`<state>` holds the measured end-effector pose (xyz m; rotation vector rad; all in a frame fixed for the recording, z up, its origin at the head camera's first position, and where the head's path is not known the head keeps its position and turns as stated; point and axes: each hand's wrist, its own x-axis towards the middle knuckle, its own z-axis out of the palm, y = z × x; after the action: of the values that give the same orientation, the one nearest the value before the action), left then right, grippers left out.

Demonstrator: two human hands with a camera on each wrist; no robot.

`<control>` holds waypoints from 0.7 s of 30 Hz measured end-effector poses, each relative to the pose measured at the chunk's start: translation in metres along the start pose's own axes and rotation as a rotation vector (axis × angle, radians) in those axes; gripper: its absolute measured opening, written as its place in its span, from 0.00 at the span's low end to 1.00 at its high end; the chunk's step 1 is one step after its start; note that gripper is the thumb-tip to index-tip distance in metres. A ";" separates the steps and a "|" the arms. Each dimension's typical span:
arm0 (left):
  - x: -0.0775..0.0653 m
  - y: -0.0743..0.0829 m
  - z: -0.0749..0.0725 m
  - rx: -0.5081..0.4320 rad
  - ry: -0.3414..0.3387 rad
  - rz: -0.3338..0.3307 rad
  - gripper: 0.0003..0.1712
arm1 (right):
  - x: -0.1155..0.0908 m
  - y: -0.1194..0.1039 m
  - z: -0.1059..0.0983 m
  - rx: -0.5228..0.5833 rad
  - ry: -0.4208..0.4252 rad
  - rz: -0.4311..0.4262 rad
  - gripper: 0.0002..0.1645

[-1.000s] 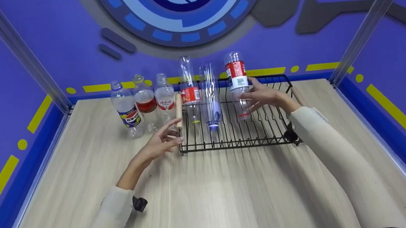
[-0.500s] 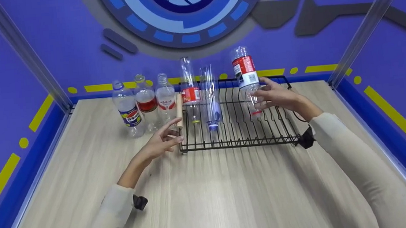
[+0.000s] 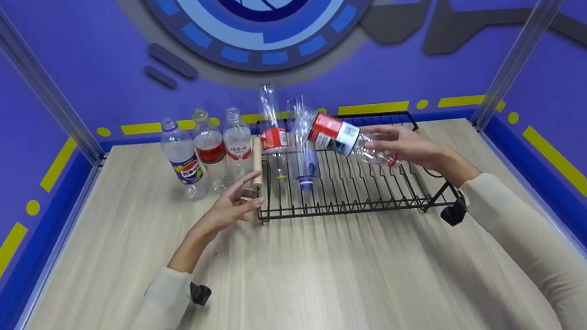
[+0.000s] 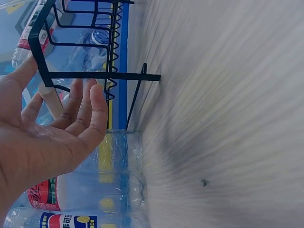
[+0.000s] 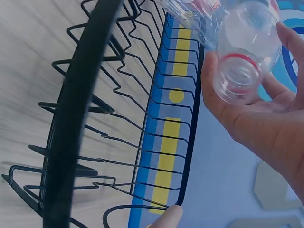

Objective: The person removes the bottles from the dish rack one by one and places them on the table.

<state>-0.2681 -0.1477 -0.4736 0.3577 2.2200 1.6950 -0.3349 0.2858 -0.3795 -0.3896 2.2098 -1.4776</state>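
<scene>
My right hand point(image 3: 414, 146) grips a clear plastic bottle point(image 3: 341, 134) with a red-and-white label near its neck, above the right half of a black wire rack point(image 3: 340, 213). The bottle slants, base up to the left, its red-ringed neck by my palm; the right wrist view shows that open mouth point(image 5: 237, 76). Loosely curved, my left hand point(image 3: 225, 209) touches the rack's near left corner and the end of its wooden handle point(image 3: 257, 163). Neck down in the rack's left part stand a red-labelled bottle point(image 3: 273, 137) and a bluish clear bottle point(image 3: 303, 159).
Left of the rack, three bottles stand upright side by side: one with a blue label point(image 3: 188, 169), one with a dark red label point(image 3: 213, 153) and one with a red-and-white label point(image 3: 239, 149). Behind them rises a blue printed wall point(image 3: 106, 85).
My right hand has shifted right and slightly nearer. The bottle in it has swung from neck-down to a slant, its base tipping left. The left hand stays put on the rack.
</scene>
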 end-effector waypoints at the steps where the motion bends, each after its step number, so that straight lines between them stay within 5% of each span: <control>1: 0.000 0.000 0.000 0.004 0.000 0.001 0.41 | -0.001 0.000 0.001 -0.008 -0.014 -0.003 0.39; 15: 0.000 -0.002 -0.001 0.006 0.002 0.025 0.41 | -0.012 0.002 0.014 -0.133 -0.226 -0.056 0.33; 21: 0.000 -0.001 0.000 -0.015 0.002 0.022 0.41 | -0.018 0.002 0.018 -0.192 -0.255 -0.082 0.33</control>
<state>-0.2683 -0.1480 -0.4749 0.3780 2.2117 1.7224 -0.3104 0.2808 -0.3832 -0.6992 2.1549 -1.1828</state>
